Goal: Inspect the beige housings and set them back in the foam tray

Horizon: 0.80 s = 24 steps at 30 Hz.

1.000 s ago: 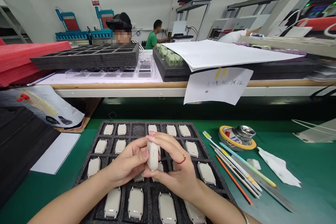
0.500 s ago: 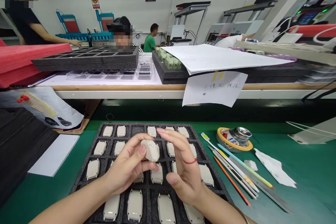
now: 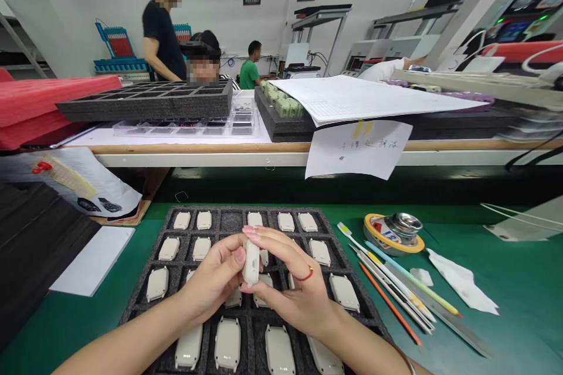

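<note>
An off-white watch case (image 3: pixel 251 262) is held upright above the black foam tray (image 3: pixel 231 221), with its narrow side and a small slot facing me. My left hand (image 3: pixel 213 278) pinches it between thumb and fingers from the left. From the right, my right hand (image 3: pixel 292 287), with a red string round a finger, closes on its top and bottom edges. Similar watch cases (image 3: pixel 227 343) lie in the tray's compartments below. My hands and forearms hide part of the tray and several cases.
To the right lie a toothbrush (image 3: pixel 347 231), several thin sticks, an orange stick (image 3: pixel 390 303) and a metal ruler (image 3: pixel 468 334). Behind them is a tape roll (image 3: pixel 369 245) with a metal container (image 3: pixel 405 224). A shelf edge (image 3: pixel 211 160) spans the back; people are beyond.
My right hand has moved left and closed onto the watch case, which has turned to show its narrow side. In the background, a standing person has moved right.
</note>
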{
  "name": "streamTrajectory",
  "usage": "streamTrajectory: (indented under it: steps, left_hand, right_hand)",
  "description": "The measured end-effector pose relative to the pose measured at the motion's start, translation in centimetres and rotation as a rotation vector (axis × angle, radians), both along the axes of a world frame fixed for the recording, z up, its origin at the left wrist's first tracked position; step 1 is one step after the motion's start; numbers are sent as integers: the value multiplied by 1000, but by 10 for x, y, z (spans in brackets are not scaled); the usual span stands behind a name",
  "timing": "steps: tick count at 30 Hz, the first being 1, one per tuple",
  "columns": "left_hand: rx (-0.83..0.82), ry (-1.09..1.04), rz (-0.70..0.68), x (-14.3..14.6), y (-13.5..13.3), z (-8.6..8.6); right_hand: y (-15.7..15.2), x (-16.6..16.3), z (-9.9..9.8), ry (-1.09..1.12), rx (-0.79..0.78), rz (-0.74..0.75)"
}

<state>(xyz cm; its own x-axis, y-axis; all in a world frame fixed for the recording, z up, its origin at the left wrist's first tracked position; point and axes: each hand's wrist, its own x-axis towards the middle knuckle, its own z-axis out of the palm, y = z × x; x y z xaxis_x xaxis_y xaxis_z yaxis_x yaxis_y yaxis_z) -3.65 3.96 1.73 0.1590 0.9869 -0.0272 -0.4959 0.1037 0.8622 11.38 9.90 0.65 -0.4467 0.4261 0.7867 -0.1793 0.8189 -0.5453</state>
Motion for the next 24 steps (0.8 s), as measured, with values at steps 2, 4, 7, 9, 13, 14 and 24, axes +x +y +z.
streamTrajectory:
  steps: [2, 4, 7, 9, 13, 14, 24]
  left_hand:
    - [0, 8, 14, -1, 0, -1]
    - [-1, 23, 22, -1, -1, -2]
    - [23, 55, 32, -2, 0, -3]
    - [81, 91, 41, -3, 2, -5]
    - [163, 127, 34, -5, 4, -6]
    - [173, 131, 34, -5, 3, -7]
    - [453, 535, 485, -8, -6, -6]
  right_hand:
    - [-1, 0, -1, 11, -30, 1]
    - [-1, 0, -2, 22, -71, 13]
    - [-2, 0, -4, 31, -106, 35]
    - [-2, 1, -5, 24, -106, 30]
    - [-1, 1, -5, 12, -63, 9]
    - [0, 1, -5, 16, -46, 3]
    - [1, -1, -5, 91, 111, -5]
